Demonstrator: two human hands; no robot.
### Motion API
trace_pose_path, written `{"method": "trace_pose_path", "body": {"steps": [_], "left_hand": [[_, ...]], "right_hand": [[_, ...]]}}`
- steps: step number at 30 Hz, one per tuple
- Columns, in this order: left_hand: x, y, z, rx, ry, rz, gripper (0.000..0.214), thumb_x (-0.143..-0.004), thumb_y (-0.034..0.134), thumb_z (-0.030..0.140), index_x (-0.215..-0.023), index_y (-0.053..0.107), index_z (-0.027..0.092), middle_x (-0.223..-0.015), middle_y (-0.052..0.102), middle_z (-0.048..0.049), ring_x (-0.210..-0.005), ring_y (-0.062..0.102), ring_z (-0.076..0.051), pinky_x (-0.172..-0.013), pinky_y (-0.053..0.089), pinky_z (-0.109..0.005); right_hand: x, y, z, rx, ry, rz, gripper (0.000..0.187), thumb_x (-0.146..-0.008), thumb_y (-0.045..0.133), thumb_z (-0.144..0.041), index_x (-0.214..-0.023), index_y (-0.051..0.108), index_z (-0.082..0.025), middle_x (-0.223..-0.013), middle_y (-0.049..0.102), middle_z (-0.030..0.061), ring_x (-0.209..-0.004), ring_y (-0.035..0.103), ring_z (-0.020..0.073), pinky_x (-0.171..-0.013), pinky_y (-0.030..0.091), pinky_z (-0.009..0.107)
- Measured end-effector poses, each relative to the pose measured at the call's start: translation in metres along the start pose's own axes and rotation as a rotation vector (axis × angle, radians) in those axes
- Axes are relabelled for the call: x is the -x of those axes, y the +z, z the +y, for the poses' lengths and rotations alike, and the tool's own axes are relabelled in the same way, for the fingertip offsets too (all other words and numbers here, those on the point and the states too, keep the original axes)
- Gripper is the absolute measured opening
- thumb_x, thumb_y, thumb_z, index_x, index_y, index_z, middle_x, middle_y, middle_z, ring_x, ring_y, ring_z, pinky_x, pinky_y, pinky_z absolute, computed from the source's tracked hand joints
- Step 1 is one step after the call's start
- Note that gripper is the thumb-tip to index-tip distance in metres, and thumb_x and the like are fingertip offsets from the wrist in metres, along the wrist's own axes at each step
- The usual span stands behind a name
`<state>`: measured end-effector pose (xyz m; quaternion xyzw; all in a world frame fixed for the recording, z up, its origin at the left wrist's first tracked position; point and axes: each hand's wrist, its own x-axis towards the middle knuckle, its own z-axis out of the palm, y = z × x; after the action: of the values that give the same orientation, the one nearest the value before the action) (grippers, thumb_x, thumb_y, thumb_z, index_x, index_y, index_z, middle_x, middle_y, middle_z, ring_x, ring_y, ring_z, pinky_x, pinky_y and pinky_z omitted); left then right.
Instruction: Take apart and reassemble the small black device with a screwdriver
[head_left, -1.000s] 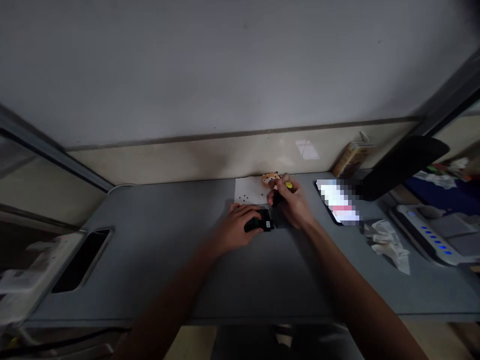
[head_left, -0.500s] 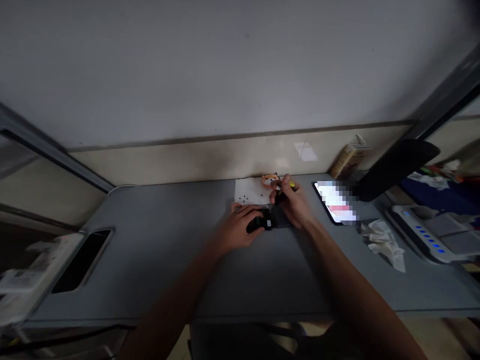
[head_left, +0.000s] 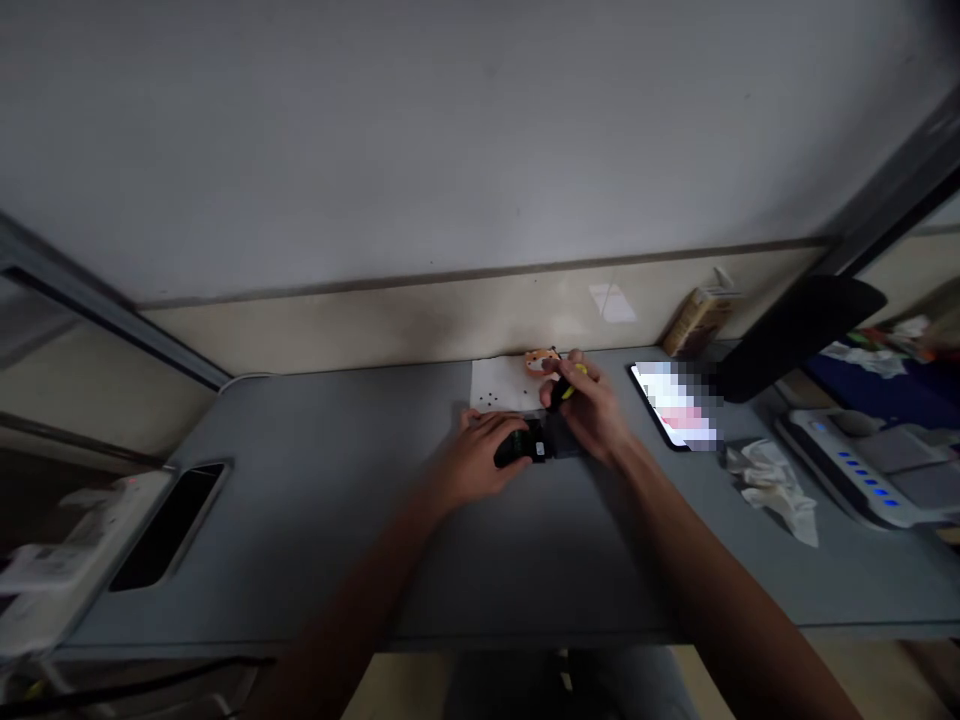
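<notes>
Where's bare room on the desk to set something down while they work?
The grey desk is bare between the left hand and the black slot, and in front of the black device. It's crowded around the right hand: white paper, orange figurine, phone.

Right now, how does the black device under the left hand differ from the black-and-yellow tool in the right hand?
The black boxy device sits low, held down under the left hand, while the slim black-and-yellow tool is raised in the right hand. The device is the bulkier of the two. The device shows a small white label, the tool yellow markings. Both are mainly black.
</notes>
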<state>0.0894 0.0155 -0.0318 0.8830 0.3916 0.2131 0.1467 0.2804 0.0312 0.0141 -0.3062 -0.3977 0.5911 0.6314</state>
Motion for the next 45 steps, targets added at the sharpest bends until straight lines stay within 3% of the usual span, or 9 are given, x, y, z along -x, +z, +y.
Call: {"method": "trace_pose_path", "body": {"steps": [4,8,12,18,22,25,32,39,45], "left_hand": [[0.001,0.003,0.002,-0.009,0.007,0.01,0.025,-0.093,0.067,0.034,-0.116,0.063,0.025,-0.129,0.071,-0.0079,-0.122,0.064,-0.029,-0.109,0.039,-0.05],[0.002,0.005,0.002,-0.027,-0.006,0.031,0.019,-0.093,0.068,0.035,-0.109,0.066,0.025,-0.127,0.072,-0.0069,-0.121,0.064,-0.028,-0.108,0.04,-0.048],[0.002,0.002,0.0,-0.046,0.031,0.005,0.02,-0.096,0.065,0.037,-0.11,0.068,0.025,-0.13,0.07,-0.0076,-0.119,0.065,-0.028,-0.11,0.039,-0.049],[0.002,0.001,-0.005,-0.079,0.094,0.006,0.023,-0.097,0.063,0.041,-0.114,0.068,0.026,-0.132,0.07,-0.0082,-0.121,0.065,-0.028,-0.111,0.038,-0.05],[0.002,0.002,-0.008,-0.084,0.127,0.012,0.024,-0.097,0.063,0.04,-0.113,0.07,0.025,-0.133,0.07,-0.0086,-0.123,0.065,-0.028,-0.111,0.037,-0.051],[0.002,0.002,-0.009,-0.094,0.151,0.025,0.023,-0.098,0.062,0.039,-0.113,0.07,0.024,-0.133,0.07,-0.0088,-0.122,0.065,-0.028,-0.11,0.038,-0.051],[0.002,0.002,-0.014,-0.109,0.165,0.033,0.025,-0.099,0.06,0.04,-0.114,0.073,0.025,-0.132,0.071,-0.0085,-0.119,0.067,-0.027,-0.109,0.04,-0.05],[0.002,-0.001,-0.014,-0.119,0.177,0.031,0.027,-0.1,0.058,0.041,-0.115,0.073,0.026,-0.13,0.072,-0.0098,-0.119,0.067,-0.027,-0.109,0.041,-0.051],[0.003,0.0,-0.013,-0.13,0.168,0.024,0.025,-0.099,0.06,0.04,-0.114,0.073,0.026,-0.129,0.072,-0.0089,-0.118,0.067,-0.027,-0.11,0.04,-0.051]], "right_hand": [[-0.004,0.001,0.006,0.079,-0.07,0.044,0.054,-0.072,0.083,-0.064,-0.071,0.045,-0.025,-0.055,0.037,-0.0099,-0.044,0.033,0.0077,-0.043,0.031,0.024],[-0.004,0.003,0.003,-0.004,-0.023,-0.027,0.048,-0.081,0.068,-0.073,-0.085,0.063,-0.026,-0.064,0.048,-0.0041,-0.055,0.048,0.0121,-0.053,0.042,0.029],[-0.001,0.0,0.0,-0.034,0.007,-0.022,0.045,-0.069,0.086,-0.06,-0.076,0.059,-0.025,-0.084,0.063,-0.0002,-0.069,0.06,0.0143,-0.063,0.05,0.031],[-0.004,-0.002,0.005,0.114,-0.067,0.065,0.061,-0.067,0.083,-0.071,-0.069,0.041,-0.026,-0.053,0.034,-0.0103,-0.044,0.032,0.0083,-0.043,0.033,0.024],[-0.004,0.003,0.001,0.046,-0.009,-0.001,0.053,-0.078,0.066,-0.079,-0.081,0.06,-0.026,-0.065,0.051,-0.0038,-0.054,0.048,0.0116,-0.052,0.044,0.028],[-0.002,0.002,-0.001,-0.003,0.002,-0.01,0.047,-0.068,0.085,-0.063,-0.076,0.059,-0.025,-0.083,0.062,-0.0009,-0.07,0.061,0.0131,-0.064,0.051,0.029],[-0.003,-0.003,0.008,0.154,-0.078,0.026,0.055,-0.073,0.078,-0.069,-0.074,0.045,-0.026,-0.056,0.039,-0.0101,-0.044,0.038,0.0087,-0.045,0.034,0.025],[-0.003,-0.001,0.004,0.262,-0.128,0.075,0.049,-0.073,0.078,-0.069,-0.072,0.059,-0.024,-0.082,0.063,-0.0002,-0.076,0.059,0.0152,-0.068,0.049,0.029],[-0.005,-0.002,0.007,0.097,-0.011,0.086,0.053,-0.072,0.079,-0.07,-0.072,0.049,-0.026,-0.055,0.035,-0.0097,-0.046,0.035,0.0091,-0.047,0.037,0.025]]}}
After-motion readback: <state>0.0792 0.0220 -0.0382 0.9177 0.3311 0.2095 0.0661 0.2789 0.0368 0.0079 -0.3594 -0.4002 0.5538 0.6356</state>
